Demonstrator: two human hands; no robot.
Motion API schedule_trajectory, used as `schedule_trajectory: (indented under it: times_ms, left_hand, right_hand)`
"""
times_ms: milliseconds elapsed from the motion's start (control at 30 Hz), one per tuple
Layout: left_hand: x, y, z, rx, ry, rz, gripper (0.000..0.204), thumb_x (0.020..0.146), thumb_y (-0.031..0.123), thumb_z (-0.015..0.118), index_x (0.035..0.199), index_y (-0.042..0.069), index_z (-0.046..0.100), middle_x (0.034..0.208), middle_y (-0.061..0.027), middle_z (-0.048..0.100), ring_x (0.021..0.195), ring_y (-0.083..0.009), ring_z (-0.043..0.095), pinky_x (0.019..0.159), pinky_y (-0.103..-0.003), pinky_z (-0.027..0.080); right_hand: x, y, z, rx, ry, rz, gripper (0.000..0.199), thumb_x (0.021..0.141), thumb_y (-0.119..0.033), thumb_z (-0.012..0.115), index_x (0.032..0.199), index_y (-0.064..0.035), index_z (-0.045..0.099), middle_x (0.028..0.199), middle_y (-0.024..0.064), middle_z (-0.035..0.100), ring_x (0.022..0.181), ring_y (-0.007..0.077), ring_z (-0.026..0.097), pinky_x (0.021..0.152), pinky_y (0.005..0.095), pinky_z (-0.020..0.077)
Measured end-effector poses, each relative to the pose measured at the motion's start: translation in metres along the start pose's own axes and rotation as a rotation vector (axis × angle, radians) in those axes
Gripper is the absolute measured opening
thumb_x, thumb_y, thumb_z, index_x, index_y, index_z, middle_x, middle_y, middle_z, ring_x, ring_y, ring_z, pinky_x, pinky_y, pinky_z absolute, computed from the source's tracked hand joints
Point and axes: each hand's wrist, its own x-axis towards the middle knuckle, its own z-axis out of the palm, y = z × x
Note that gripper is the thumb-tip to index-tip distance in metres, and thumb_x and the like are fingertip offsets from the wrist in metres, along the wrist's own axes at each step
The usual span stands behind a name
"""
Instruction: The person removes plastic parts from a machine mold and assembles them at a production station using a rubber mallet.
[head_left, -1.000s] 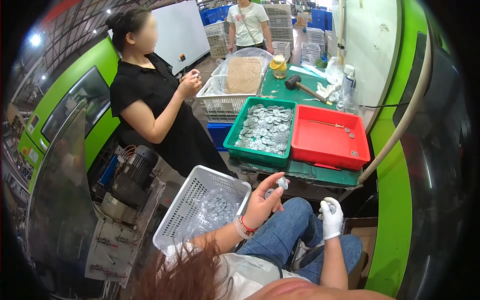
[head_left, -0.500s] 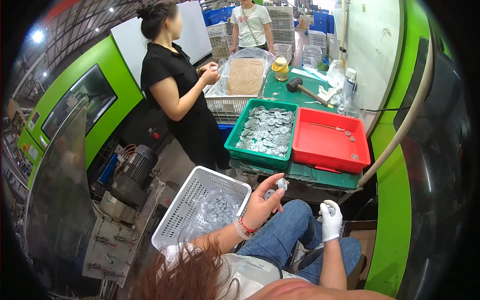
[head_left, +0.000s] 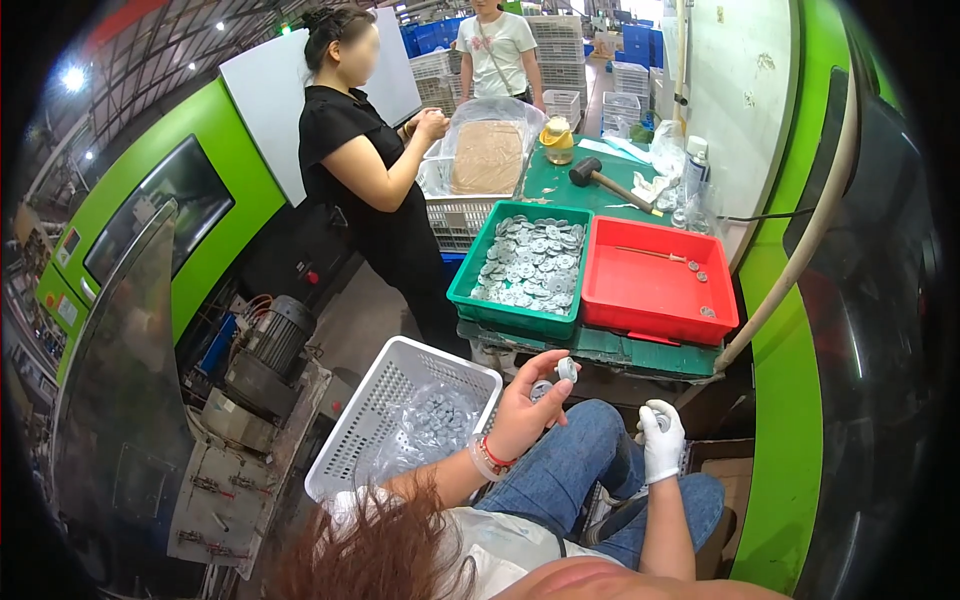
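Note:
Bare, with a red bracelet at the wrist, my left hand [head_left: 523, 408] pinches a small round grey metal part [head_left: 567, 369] between thumb and finger. A second round part [head_left: 540, 389] sits within the same hand, against the fingers. My right hand [head_left: 661, 441], in a white glove, is curled around another round grey part [head_left: 660, 422], partly hidden by the fingers. Beyond both hands, a green bin [head_left: 462, 300] full of such parts stands on the bench beside a red bin [head_left: 640, 265] holding several of them and a thin stick.
A white perforated basket [head_left: 345, 428] with bagged parts sits left of my knees. The green bench [head_left: 560, 180] carries a mallet [head_left: 590, 174], a yellow-topped jar [head_left: 558, 142] and a spray can [head_left: 696, 165]. A person in black [head_left: 365, 160] stands ahead-left; another person [head_left: 497, 55] stands farther back.
The person in black has shifted slightly to the right and turned a little. My hands keep nearly the same place, with the left-hand part tilted slightly differently.

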Motion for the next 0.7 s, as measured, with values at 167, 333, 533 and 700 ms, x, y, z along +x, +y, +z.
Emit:
schedule_trajectory:
  times_ms: [167, 333, 533, 700]
  left_hand:
    - [-0.0009, 0.0021, 0.001, -0.008, 0.006, 0.001, 0.041, 0.092, 0.01, 0.056, 0.13, 0.006, 0.043, 0.115, -0.0093, 0.058, 0.053, -0.0036, 0.043, 0.055, -0.024, 0.05]
    - [-0.001, 0.0013, 0.0001, 0.0, 0.005, 0.006, 0.041, 0.092, 0.01, 0.057, 0.13, 0.006, 0.043, 0.116, -0.0097, 0.058, 0.053, -0.0037, 0.042, 0.055, -0.024, 0.049]
    - [-0.0008, 0.0011, -0.0008, -0.003, -0.001, 0.007, 0.041, 0.092, 0.01, 0.057, 0.13, 0.006, 0.043, 0.117, -0.0096, 0.058, 0.053, -0.0037, 0.042, 0.055, -0.023, 0.049]
    - [-0.0015, 0.0005, 0.0002, 0.01, 0.001, 0.008, 0.042, 0.092, 0.01, 0.057, 0.131, 0.006, 0.042, 0.117, -0.0098, 0.058, 0.053, -0.0037, 0.042, 0.055, -0.023, 0.049]
  right_hand:
    - [-0.0005, -0.0007, 0.0001, 0.001, -0.004, 0.018, 0.024, 0.082, -0.018, 0.069, 0.1, -0.0032, 0.061, 0.073, 0.0014, 0.059, 0.054, 0.0061, 0.052, 0.046, 0.0196, 0.0447]
    - [-0.0008, -0.0004, 0.0002, 0.0, 0.0, 0.014, 0.024, 0.082, -0.018, 0.069, 0.099, -0.0035, 0.061, 0.073, 0.0008, 0.058, 0.053, 0.0059, 0.052, 0.046, 0.0196, 0.0445]
    - [0.0003, 0.001, 0.0009, 0.001, 0.003, 0.021, 0.023, 0.082, -0.017, 0.069, 0.099, -0.0036, 0.061, 0.072, 0.0008, 0.058, 0.052, 0.0057, 0.052, 0.045, 0.0196, 0.044]
    - [0.0002, 0.0007, 0.0, -0.004, 0.0, 0.002, 0.023, 0.082, -0.017, 0.069, 0.099, -0.0038, 0.061, 0.071, 0.001, 0.059, 0.051, 0.0061, 0.052, 0.045, 0.0201, 0.0437]
